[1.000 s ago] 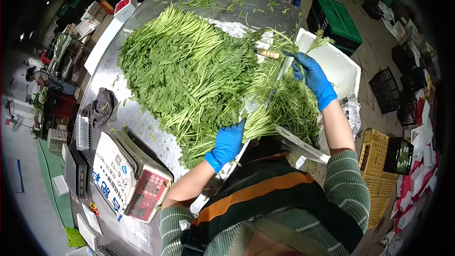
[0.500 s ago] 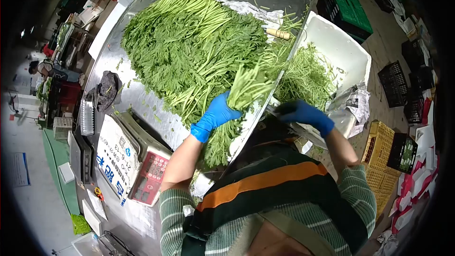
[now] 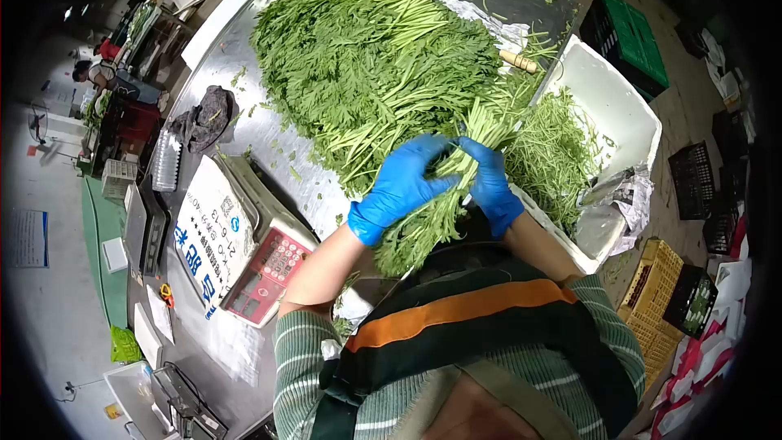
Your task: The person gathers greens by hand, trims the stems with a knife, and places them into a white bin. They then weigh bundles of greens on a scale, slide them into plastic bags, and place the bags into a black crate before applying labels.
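Observation:
Both my hands wear blue gloves. My left hand (image 3: 401,186) grips a bunch of leafy greens (image 3: 432,212) around its middle, stems pointing up and away, leaves hanging toward my body. My right hand (image 3: 492,183) closes on the same bunch from the right side. The bunch is held just in front of the big heap of greens (image 3: 366,65) that covers the steel table (image 3: 269,155). A knife with a wooden handle (image 3: 519,60) lies at the heap's right edge.
A white foam box (image 3: 619,106) holding green trimmings stands to the right of the table. A weighing scale (image 3: 244,253) sits at my left, a dark cloth (image 3: 208,118) beyond it. Crates lie on the floor at right. Another person works far left.
My right hand came back from the foam box and joined my left hand on the bunch. The bunch has been lifted off the heap and turned toward my body.

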A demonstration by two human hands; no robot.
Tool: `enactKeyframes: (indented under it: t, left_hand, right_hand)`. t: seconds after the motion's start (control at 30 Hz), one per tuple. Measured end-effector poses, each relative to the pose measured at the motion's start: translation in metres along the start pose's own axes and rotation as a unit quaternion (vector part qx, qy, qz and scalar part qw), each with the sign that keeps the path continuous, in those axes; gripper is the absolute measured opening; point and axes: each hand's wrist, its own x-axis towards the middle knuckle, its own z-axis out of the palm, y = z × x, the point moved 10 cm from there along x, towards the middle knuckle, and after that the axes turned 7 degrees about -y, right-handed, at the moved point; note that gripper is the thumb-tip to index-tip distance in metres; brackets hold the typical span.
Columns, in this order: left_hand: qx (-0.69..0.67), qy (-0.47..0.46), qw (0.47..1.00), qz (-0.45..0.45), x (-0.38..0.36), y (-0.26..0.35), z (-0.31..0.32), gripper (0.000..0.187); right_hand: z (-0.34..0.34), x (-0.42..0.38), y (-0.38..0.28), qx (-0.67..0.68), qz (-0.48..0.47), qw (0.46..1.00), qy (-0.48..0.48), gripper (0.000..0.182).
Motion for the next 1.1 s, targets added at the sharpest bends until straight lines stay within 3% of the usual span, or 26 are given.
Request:
enactKeyframes:
  t: [0.03,0.07,0.17,0.23,0.27,0.33,0.37,0.43,0.47,0.53,0.57,0.67,0.77,0.87,0.97,1.1]
  left_hand:
    - [0.029,0.055,0.998,-0.001,0.000,-0.002,-0.027,0.054]
    - [0.190,0.068,0.979,0.004,-0.001,0.003,-0.038,0.053]
    - [0.354,-0.051,0.934,-0.002,-0.004,-0.037,0.008,0.056]
    - [0.367,-0.034,0.928,0.043,-0.014,-0.053,0.021,0.056]
    - [0.396,-0.065,0.916,0.018,-0.015,-0.061,0.026,0.058]
    - [0.382,-0.066,0.921,0.042,-0.017,-0.063,0.024,0.061]
    - [0.284,-0.041,0.956,0.060,-0.019,-0.056,0.016,0.065]
    - [0.357,-0.077,0.930,0.041,-0.018,-0.052,0.018,0.060]
    - [0.386,-0.131,0.913,0.002,-0.016,-0.060,0.025,0.055]
    - [0.317,-0.055,0.946,0.043,-0.017,-0.056,0.021,0.053]
    - [0.309,-0.039,0.949,0.048,-0.017,-0.055,0.021,0.053]
    - [0.306,-0.035,0.950,0.055,-0.017,-0.052,0.018,0.052]
    - [0.251,-0.005,0.966,0.059,-0.015,-0.044,0.006,0.044]
    - [0.148,0.197,0.962,0.114,-0.017,0.011,-0.054,0.032]
    - [-0.021,0.218,0.950,0.220,-0.003,0.064,-0.081,0.029]
    - [0.003,0.196,0.956,0.217,0.029,0.105,-0.072,0.030]
  right_hand:
    - [0.006,0.000,-0.001,0.052,0.009,0.998,-0.031,0.030]
    - [0.001,0.004,0.003,0.057,0.016,0.997,-0.040,0.031]
    - [0.005,0.000,0.012,0.105,0.080,0.989,-0.061,0.030]
    - [0.004,-0.006,-0.006,0.040,0.064,0.996,-0.047,0.038]
    - [0.009,-0.009,-0.027,0.006,0.037,0.998,-0.053,0.033]
    - [0.029,-0.025,-0.079,0.008,-0.018,0.998,-0.059,0.035]
    - [0.024,-0.019,-0.110,0.001,-0.096,0.992,-0.079,0.036]
    - [0.036,-0.026,-0.164,0.094,-0.181,0.966,-0.160,0.039]
    - [0.031,-0.033,-0.191,0.077,-0.221,0.962,-0.142,0.029]
    - [0.015,-0.043,-0.237,0.097,-0.280,0.943,-0.148,0.032]
    - [0.004,-0.048,-0.260,0.092,-0.311,0.934,-0.150,0.020]
    - [-0.001,-0.074,-0.300,0.082,-0.360,0.913,-0.176,0.016]
    - [-0.020,-0.090,-0.307,0.048,-0.367,0.925,-0.087,0.021]
    - [-0.028,-0.096,-0.294,0.071,-0.337,0.938,-0.046,0.022]
    - [-0.030,-0.088,-0.278,0.066,-0.318,0.944,-0.052,0.025]
    - [-0.015,-0.063,-0.253,0.054,-0.282,0.956,-0.064,0.031]
